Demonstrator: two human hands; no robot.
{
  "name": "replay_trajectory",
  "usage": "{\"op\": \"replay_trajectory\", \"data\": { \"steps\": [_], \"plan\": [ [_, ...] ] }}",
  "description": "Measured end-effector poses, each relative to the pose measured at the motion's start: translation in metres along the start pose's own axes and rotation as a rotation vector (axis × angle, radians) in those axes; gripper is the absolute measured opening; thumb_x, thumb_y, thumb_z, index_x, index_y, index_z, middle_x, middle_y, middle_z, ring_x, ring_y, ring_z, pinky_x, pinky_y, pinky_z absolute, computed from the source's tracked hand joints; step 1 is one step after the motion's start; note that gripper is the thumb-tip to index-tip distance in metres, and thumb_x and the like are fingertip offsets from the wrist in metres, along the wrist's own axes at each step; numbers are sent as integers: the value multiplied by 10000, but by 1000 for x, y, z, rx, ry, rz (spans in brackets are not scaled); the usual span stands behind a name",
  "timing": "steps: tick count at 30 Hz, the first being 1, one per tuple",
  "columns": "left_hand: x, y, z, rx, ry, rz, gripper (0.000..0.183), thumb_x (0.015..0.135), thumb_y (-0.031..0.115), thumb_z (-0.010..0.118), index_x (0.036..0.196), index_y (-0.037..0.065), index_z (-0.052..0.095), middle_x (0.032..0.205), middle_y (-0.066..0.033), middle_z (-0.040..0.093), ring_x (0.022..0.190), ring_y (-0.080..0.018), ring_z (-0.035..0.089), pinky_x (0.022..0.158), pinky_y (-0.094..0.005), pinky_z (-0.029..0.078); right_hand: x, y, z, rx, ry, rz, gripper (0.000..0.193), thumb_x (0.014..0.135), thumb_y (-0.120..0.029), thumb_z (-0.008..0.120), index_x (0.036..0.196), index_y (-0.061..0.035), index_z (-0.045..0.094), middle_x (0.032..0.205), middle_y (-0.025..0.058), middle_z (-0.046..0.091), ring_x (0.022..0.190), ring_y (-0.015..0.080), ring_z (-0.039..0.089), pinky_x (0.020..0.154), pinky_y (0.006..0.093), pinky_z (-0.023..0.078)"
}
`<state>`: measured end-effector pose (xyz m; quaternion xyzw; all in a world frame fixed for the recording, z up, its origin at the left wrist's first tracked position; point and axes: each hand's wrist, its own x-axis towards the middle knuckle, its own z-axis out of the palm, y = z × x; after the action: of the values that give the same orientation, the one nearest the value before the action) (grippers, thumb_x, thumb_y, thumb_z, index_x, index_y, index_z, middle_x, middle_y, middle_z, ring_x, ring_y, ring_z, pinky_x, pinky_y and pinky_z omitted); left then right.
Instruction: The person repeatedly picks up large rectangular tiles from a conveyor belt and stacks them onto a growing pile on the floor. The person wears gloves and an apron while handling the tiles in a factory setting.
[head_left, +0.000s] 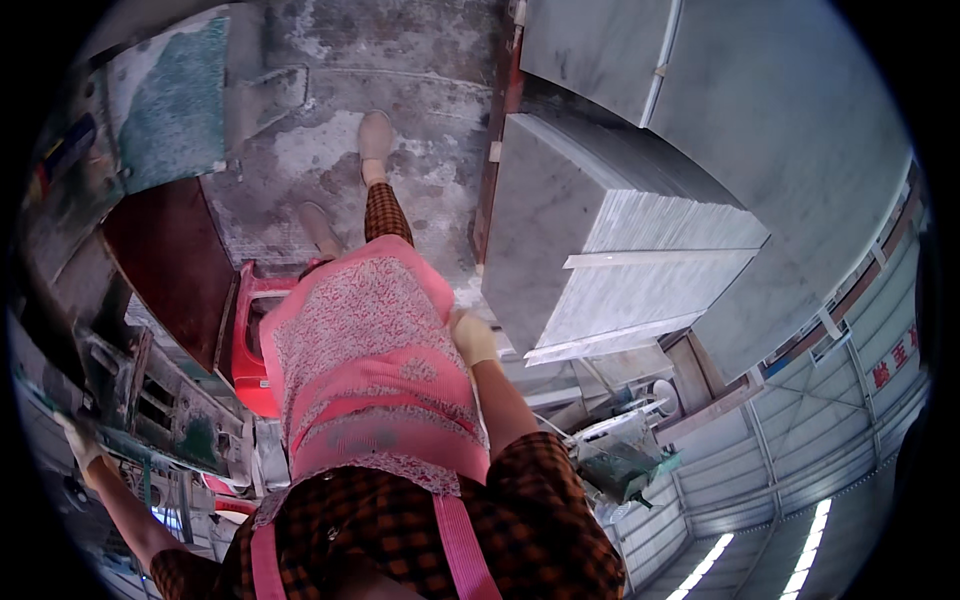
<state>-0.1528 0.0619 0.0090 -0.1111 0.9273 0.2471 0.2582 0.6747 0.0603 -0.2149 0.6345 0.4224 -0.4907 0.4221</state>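
Observation:
My right hand (473,338), in a pale glove, hangs beside the right edge of my pink patterned apron (365,315). Its fingers point away from me and are partly hidden, so whether they grip anything cannot be made out. Out at the far left, my left hand (80,442), also in a pale glove, reaches to the edge of a worn grey-green machine (190,425). Its fingers look stretched out along that edge, small and dim near the picture's rim. To the right of my right hand stands a thick stack of grey stone-look slabs (560,225), bound with pale strips.
A red plastic stool (252,345) stands against my left side, next to a dark reddish-brown panel (175,265). Larger grey slabs (790,150) lean at the right. A green-and-white sheet (175,100) is at the upper left. My shoes (375,137) are on the stained concrete floor (420,60).

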Motion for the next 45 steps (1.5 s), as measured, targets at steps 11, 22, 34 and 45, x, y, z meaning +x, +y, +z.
{"op": "replay_trajectory", "data": {
  "steps": [11,22,34,45],
  "plan": [
    [-26,31,23,-76,31,-235,953,860,763,314,1456,20,343,1462,-151,414,1338,-300,389,1104,-353,284,-23,-1,42,362,-429,160,514,845,-483,507,1140,-92,661,1196,216,614,1138,382,573,927,429,457],
    [-38,40,29,-43,110,-282,926,868,736,342,1455,20,344,1453,-141,422,1329,-291,397,1101,-349,290,-12,6,38,408,-423,68,503,832,-459,549,1118,-61,660,1148,231,632,1121,398,577,909,421,460],
    [-35,37,35,-29,126,-306,898,877,707,373,1453,20,344,1443,-131,430,1319,-281,405,1097,-346,297,-13,-13,5,345,-486,178,495,823,-451,560,1121,-70,666,1160,235,626,1130,422,568,929,421,459],
    [-34,43,39,-44,127,-314,873,885,681,401,1452,20,345,1433,-121,438,1310,-272,412,1093,-343,304,-10,-14,-5,298,-513,157,502,830,-466,542,1105,-65,666,1147,236,627,1110,405,578,910,440,466]
  ]
}}
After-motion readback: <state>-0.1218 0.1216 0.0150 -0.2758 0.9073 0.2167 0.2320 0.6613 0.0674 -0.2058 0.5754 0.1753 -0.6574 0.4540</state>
